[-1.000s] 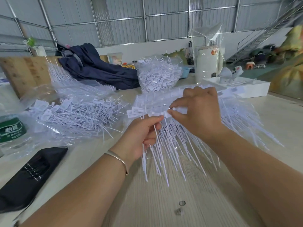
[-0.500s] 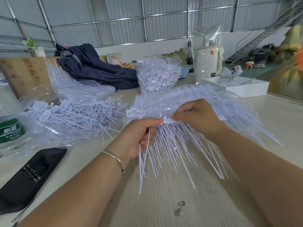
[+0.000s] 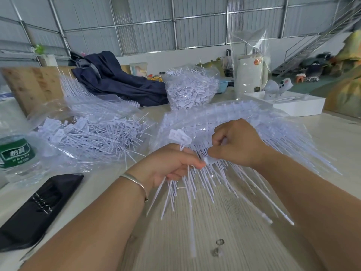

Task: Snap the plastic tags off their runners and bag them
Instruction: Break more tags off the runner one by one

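Observation:
My left hand (image 3: pixel 172 163) grips a bundle of white plastic tags (image 3: pixel 187 184); their thin tails hang below my fist and a flat tag head (image 3: pixel 178 136) sticks up above it. My right hand (image 3: pixel 238 142) pinches the runner strip (image 3: pixel 212 159) right beside my left fingertips. Behind my hands a wide fan of tags still on their runners (image 3: pixel 273 132) lies on clear plastic. A clear bag of loose tags (image 3: pixel 93 133) lies open at the left. A second, fuller bag of tags (image 3: pixel 192 89) stands further back.
A water bottle (image 3: pixel 16 153) and a black case (image 3: pixel 37 208) lie at the left. A dark blue garment (image 3: pixel 117 81), a wooden board (image 3: pixel 33 85), a white tray (image 3: pixel 293 104) and a white canister in plastic (image 3: pixel 249 79) stand at the back. Two small metal bits (image 3: pixel 218 247) lie on the table near me.
Both hands have dropped lower and closer together. My right hand now pinches the strip right at my left fingertips, and the bundle's tails have swung.

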Tool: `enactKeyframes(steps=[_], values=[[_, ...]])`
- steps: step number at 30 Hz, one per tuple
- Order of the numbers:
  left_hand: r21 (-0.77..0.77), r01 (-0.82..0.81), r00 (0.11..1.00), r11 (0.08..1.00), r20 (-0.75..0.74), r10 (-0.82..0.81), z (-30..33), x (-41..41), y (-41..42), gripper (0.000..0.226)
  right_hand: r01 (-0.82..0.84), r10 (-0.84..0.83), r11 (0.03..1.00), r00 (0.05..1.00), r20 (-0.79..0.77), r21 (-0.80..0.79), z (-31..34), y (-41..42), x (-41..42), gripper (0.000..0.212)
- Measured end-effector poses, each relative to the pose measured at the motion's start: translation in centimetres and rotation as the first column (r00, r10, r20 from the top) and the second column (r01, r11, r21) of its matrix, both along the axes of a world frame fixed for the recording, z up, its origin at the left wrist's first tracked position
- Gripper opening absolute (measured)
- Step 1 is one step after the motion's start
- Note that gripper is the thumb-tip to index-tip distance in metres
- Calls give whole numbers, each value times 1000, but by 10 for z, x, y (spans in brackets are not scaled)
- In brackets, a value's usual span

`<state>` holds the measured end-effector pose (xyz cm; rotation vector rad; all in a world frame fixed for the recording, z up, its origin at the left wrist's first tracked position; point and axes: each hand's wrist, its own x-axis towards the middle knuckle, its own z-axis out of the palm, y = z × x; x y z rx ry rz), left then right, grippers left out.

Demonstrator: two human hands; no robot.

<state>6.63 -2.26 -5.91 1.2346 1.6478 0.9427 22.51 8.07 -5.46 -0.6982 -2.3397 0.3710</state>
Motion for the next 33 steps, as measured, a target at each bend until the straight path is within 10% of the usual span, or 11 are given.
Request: enactKeyframes(steps=[11,18,25,33], values=[[-87,173,889,981,-414,-193,2,7,-4,14,-72,46,993,963,264,90,-5,-9,-10,22],[138,-56,677,989,-722,140,-3,-3,4,15,24,-52,991,976,214,134,-3,-3,-4,23],[379,-452,874,808,6,486,5,-29,4,25,218,-216,976,936,-279,-23,-3,20,7,25],[247,-394,913,885,216,346,-3,-14,4,32,100,-107,994,951,-289,-37,-6,13,0,44]])
